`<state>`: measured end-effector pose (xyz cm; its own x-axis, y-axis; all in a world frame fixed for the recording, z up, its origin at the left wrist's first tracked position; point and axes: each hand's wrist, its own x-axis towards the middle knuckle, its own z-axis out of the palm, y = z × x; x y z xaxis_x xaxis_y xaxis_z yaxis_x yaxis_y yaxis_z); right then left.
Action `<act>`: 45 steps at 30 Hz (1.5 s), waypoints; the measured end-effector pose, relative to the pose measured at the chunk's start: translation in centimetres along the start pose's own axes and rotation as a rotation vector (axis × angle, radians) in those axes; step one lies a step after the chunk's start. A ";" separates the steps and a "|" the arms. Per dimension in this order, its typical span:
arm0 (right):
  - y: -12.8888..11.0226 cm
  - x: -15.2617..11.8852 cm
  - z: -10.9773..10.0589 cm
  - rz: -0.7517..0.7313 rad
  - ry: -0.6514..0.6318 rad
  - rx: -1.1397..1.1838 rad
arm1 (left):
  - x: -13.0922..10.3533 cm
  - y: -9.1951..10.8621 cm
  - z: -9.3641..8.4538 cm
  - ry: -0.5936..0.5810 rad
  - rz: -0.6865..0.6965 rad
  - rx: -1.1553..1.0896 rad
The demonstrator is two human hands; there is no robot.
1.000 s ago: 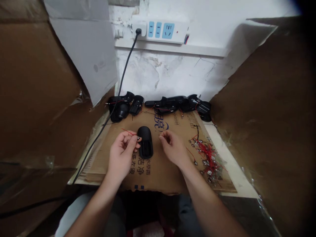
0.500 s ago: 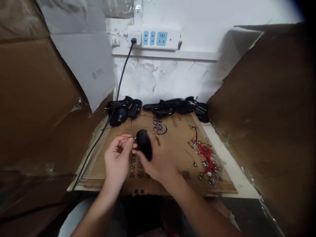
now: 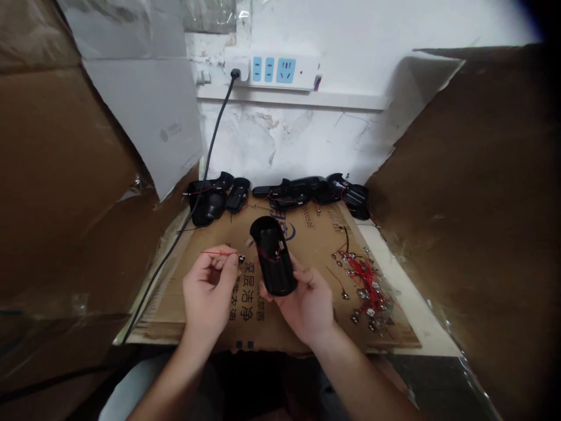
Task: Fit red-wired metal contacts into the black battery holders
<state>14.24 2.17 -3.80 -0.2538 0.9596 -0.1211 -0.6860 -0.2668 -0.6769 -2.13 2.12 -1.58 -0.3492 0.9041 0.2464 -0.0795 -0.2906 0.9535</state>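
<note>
Between the fingertips of my left hand (image 3: 213,280) is pinched a small metal contact (image 3: 241,258) with a thin red wire (image 3: 214,253) trailing off to the left. My right hand (image 3: 307,298) grips the lower end of a black plastic housing (image 3: 276,257), its hollow inner side turned up. A dark red wire and a small metal tab show inside that housing. The two hands are apart, with the contact just left of the housing. Fingers of my right hand are partly hidden under it.
Several similar black housings (image 3: 298,192) lie in a row along the wall. A pile of metal contacts with red wires (image 3: 370,286) rests on the cardboard sheet (image 3: 307,327) at right. A black power cable (image 3: 214,140) hangs from the wall socket strip (image 3: 284,71). Cardboard walls (image 3: 473,193) flank both sides.
My right hand has turned the black housing over, from its smooth outer side to its hollow side with the wire. My left hand still pinches the contact and has barely moved.
</note>
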 end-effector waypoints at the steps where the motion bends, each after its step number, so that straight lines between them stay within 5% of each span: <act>1: -0.1 -0.3 0.4 0.000 -0.036 0.026 | 0.2 0.0 0.0 0.004 -0.043 -0.047; 4: -0.3 -0.8 1.5 0.024 -0.084 0.079 | 1.0 -0.1 -0.1 0.043 -0.187 -0.258; 6: -0.2 -0.8 1.8 0.057 -0.075 0.087 | 1.3 -0.2 -0.5 0.067 -0.148 -0.236; 8: 0.2 -0.5 1.9 0.082 -0.055 0.083 | 1.2 -0.2 -1.0 0.013 -0.013 -0.040; 12: 1.3 0.0 1.5 0.033 0.043 0.083 | 0.2 0.3 -1.5 -0.299 0.322 0.420; 16: 1.8 0.0 1.4 -0.015 0.087 0.104 | -0.3 0.3 -1.2 -0.428 0.528 0.569; 25: 2.2 -0.2 1.2 -0.020 0.091 0.169 | -0.5 0.2 -0.6 -0.462 0.645 0.612; 45: 1.5 -0.6 2.2 -0.090 0.020 0.099 | -1.2 0.0 -0.9 -0.384 0.637 0.644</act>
<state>11.85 1.00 -3.12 -0.1754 0.9814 -0.0784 -0.7693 -0.1863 -0.6112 -2.55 0.78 -1.99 0.1857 0.7109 0.6784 0.5824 -0.6357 0.5067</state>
